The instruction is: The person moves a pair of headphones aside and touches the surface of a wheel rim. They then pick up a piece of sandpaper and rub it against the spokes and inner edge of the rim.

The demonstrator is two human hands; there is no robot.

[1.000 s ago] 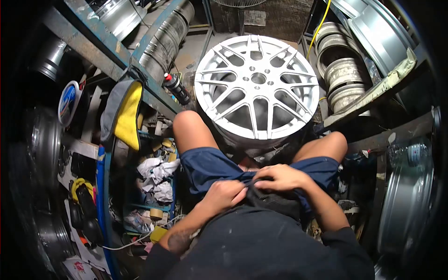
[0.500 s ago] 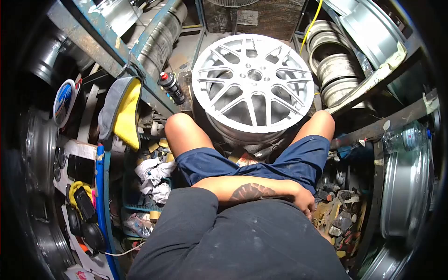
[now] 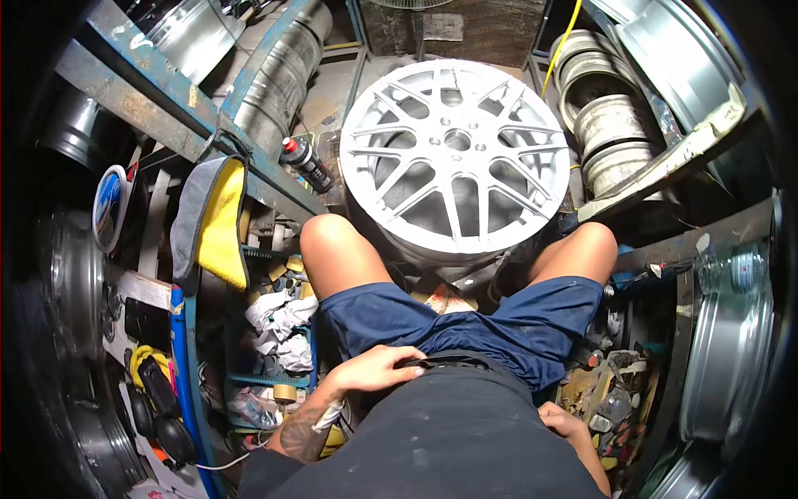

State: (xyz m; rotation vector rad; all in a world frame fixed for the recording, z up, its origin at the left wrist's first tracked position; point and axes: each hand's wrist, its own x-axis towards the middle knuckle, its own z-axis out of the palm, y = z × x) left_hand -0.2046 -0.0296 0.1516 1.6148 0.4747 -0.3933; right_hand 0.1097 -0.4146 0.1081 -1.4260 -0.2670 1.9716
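A silver multi-spoke wheel rim point(image 3: 455, 176) lies face up in front of my knees. At my waist, my left hand point(image 3: 378, 368) has its thumb and fingers around the hem of the dark shirt point(image 3: 465, 424), just above the blue shorts point(image 3: 374, 320). Lower on the other side, my right hand point(image 3: 564, 420) rests against the shirt's side with curled fingers; what they hold, if anything, is hidden. Neither hand touches the rim.
A red-capped dark bottle point(image 3: 306, 164) stands left of the rim. A grey and yellow cloth point(image 3: 218, 223) hangs from the left rack point(image 3: 270, 176). White crumpled paper point(image 3: 283, 320) fills a blue basket. More rims point(image 3: 611, 125) and a metal frame stand on the right.
My left hand, which was across my waist at the right, is back on the left at the shirt hem. My right hand now shows more at the hip. The view has shifted slightly.
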